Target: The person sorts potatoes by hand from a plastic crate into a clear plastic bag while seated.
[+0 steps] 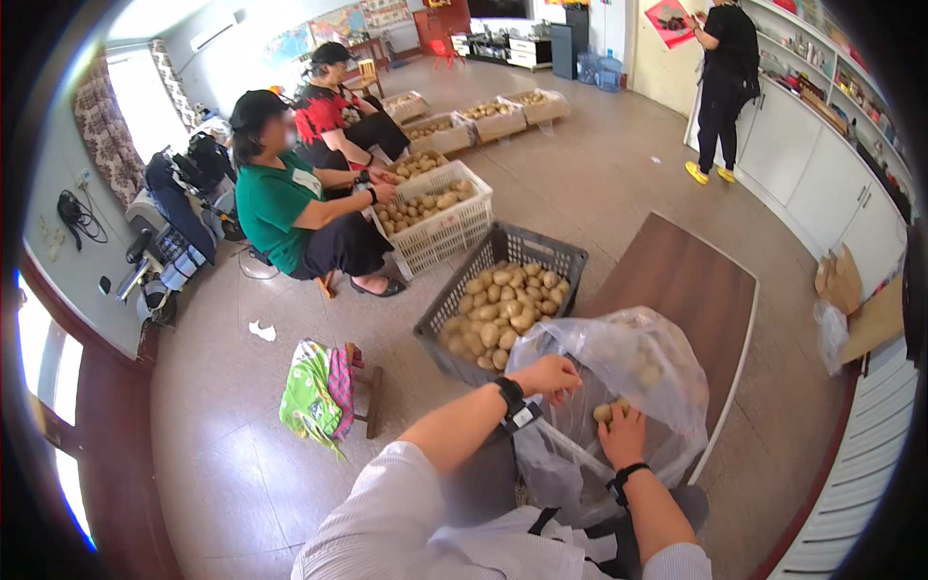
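My right hand (623, 437) reaches into a clear plastic bag (674, 348) with its fingers closed over potatoes (603, 413). Near the bag's left edge, my left hand (549, 377) is raised with curled fingers; whether something small is between them cannot be told. A dark plastic crate (573, 254) full of potatoes (500, 304) stands just beyond my left hand. The bag lies open and bulges at its far side, where more potatoes show faintly through the plastic.
A brown board (674, 268) lies right of the crate. A small stool (375, 399) with a green cloth (312, 399) stands left. Two seated people work at a white crate (449, 232) and boxes (500, 123) of potatoes; another person (725, 80) stands by white cabinets (783, 145).
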